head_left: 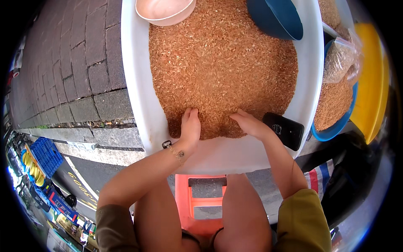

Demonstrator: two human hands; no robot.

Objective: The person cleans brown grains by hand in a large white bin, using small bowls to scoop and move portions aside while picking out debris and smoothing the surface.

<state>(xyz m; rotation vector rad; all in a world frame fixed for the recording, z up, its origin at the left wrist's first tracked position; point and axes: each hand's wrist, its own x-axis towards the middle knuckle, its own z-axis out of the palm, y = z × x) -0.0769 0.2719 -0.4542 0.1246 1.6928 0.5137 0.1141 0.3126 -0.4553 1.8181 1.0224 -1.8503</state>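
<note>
A heap of small, dry, reddish-brown flakes point(222, 63) fills a large white tub point(136, 63) in front of me; their exact kind I cannot make out. Both hands reach over the near rim into the near part of the heap. My left hand point(191, 126) has its fingers stretched into the flakes, the tips partly hidden. Opposite it, my right hand point(248, 124) points inward, fingers extended and touching the flakes. A gap of flakes lies between the two hands. Neither hand shows a separate object in it. A black phone point(284, 131) rests by my right wrist at the tub's near right corner.
A pale pink bowl point(166, 11) and a dark blue bowl point(277, 19) sit at the far side of the tub. To the right are a blue basin point(336, 133), a clear plastic bag point(339, 61) and a yellow container point(369, 84). Below is a red stool point(183, 197).
</note>
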